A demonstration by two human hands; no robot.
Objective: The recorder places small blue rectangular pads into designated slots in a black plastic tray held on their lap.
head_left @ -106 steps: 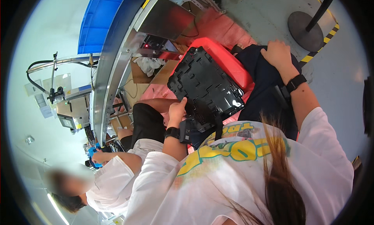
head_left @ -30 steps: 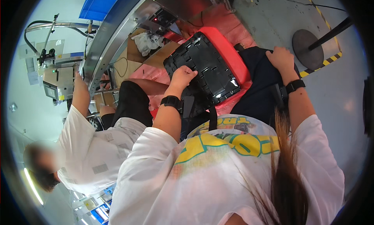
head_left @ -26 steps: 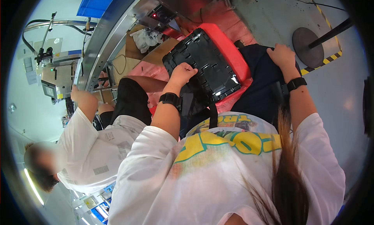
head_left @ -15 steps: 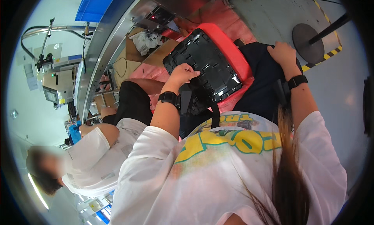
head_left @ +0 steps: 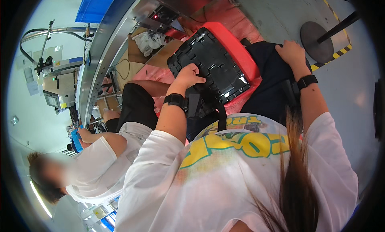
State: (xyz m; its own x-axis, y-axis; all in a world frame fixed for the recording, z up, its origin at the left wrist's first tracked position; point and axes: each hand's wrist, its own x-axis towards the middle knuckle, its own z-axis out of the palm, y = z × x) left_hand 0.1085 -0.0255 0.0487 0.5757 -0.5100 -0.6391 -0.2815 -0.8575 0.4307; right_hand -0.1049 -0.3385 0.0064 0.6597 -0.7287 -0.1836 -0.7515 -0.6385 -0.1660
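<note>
A black ribbed plastic panel (head_left: 212, 67) lies tilted on a red tray (head_left: 236, 47) across my lap. My left hand (head_left: 190, 76), with a black watch on its wrist, has its fingers curled over the panel's near left edge. My right hand (head_left: 290, 53), also with a black wristband, rests flat on the dark trouser cloth (head_left: 266, 79) over my right knee and holds nothing. A black strap (head_left: 220, 113) hangs down from under the panel toward my white shirt.
A co-worker in a white shirt and black shorts (head_left: 136, 107) sits close at my left. A metal conveyor rail (head_left: 104, 59) runs past on the left, with cardboard boxes (head_left: 136, 51) under it. A round post base (head_left: 321, 41) and striped floor tape stand at the upper right.
My left hand has moved from the panel's lower edge up onto its left side. The co-worker's raised arm has come down. My right hand has stayed on my knee.
</note>
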